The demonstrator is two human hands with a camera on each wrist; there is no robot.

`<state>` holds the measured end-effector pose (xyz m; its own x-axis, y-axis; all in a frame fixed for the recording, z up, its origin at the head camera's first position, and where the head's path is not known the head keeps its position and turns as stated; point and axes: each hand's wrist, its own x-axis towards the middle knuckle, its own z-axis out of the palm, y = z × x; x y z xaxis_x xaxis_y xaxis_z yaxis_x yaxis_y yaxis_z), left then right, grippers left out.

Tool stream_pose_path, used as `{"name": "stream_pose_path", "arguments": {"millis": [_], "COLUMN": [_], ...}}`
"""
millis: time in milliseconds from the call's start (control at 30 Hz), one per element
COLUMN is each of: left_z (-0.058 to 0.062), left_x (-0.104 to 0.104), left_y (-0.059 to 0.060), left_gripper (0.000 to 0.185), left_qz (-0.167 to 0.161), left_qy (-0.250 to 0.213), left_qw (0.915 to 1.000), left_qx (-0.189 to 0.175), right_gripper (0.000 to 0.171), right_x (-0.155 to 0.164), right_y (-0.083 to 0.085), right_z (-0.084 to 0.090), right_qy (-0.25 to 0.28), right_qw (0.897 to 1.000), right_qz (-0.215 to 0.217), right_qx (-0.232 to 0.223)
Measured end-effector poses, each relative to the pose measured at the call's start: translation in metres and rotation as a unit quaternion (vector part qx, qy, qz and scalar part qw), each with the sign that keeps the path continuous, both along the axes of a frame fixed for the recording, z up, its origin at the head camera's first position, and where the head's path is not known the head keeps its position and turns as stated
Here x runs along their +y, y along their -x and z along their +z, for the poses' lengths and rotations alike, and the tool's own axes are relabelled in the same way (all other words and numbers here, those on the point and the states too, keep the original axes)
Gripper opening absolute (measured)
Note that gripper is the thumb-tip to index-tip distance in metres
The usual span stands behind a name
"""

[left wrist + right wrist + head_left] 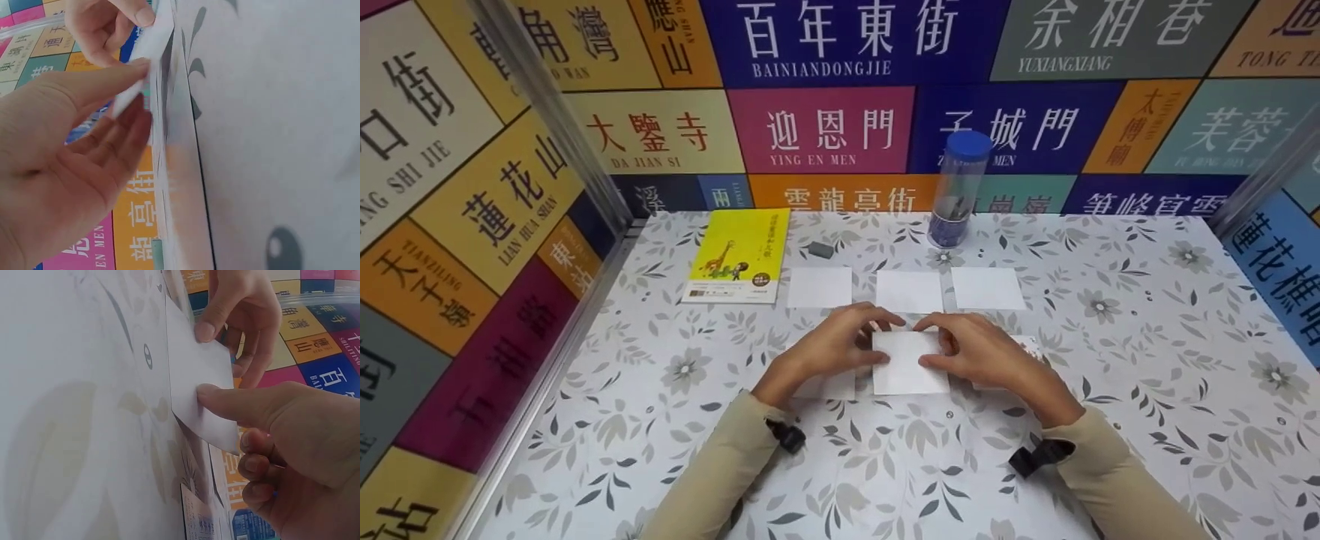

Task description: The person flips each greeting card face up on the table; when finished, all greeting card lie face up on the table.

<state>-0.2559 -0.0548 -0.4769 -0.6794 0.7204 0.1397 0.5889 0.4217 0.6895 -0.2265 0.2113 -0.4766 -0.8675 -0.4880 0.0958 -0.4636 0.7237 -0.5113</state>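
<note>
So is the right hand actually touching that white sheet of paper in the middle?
Touching. In the right wrist view the right hand presses its thumb tip onto the white paper, and the head view shows both hands on it.

My table [1147,360] wears a white cloth printed with grey flowers and leaves. Walls [825,127] rise at nine, twelve and three o'clock, tiled in coloured panels bearing Chinese place names with Latin spellings. Metal posts [547,112] stand in both far corners. Light is even.
</note>
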Motion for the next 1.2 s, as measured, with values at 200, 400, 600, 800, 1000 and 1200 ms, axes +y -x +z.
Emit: {"name": "stream_pose_path", "arguments": {"millis": [200,400,600,800,1000,1200], "left_z": [0.0,0.004,0.004,-0.002,-0.002,-0.002], "left_x": [0.002,0.002,0.008,0.012,0.012,0.006], "left_y": [0.002,-0.002,-0.003,-0.004,-0.006,-0.005], "left_gripper": [0.039,0.036,0.03,0.043,0.047,0.052], "left_qz": [0.015,0.005,0.025,0.011,-0.006,-0.011], "left_qy": [-0.096,-0.166,-0.166,-0.147,-0.137,-0.119], "left_qw": [0.9928,0.9743,0.9816,0.9867,0.9853,0.9877], "left_qx": [-0.07,-0.152,-0.092,-0.068,-0.102,-0.101], "right_gripper": [0.018,0.014,0.016,0.009,0.006,0.026], "right_x": [0.0,-0.003,-0.004,-0.004,-0.003,0.004], "right_y": [0.001,0.001,-0.002,-0.006,-0.007,-0.001], "right_z": [0.002,0.008,0.01,0.01,0.009,0.007], "right_qy": [0.069,0.138,0.179,0.208,0.211,0.169], "right_qw": [0.997,0.99,0.984,0.976,0.972,0.982], "right_qz": [0.007,0.012,0.025,0.063,0.094,0.062], "right_qx": [-0.018,-0.013,0.003,-0.001,-0.036,-0.052]}}
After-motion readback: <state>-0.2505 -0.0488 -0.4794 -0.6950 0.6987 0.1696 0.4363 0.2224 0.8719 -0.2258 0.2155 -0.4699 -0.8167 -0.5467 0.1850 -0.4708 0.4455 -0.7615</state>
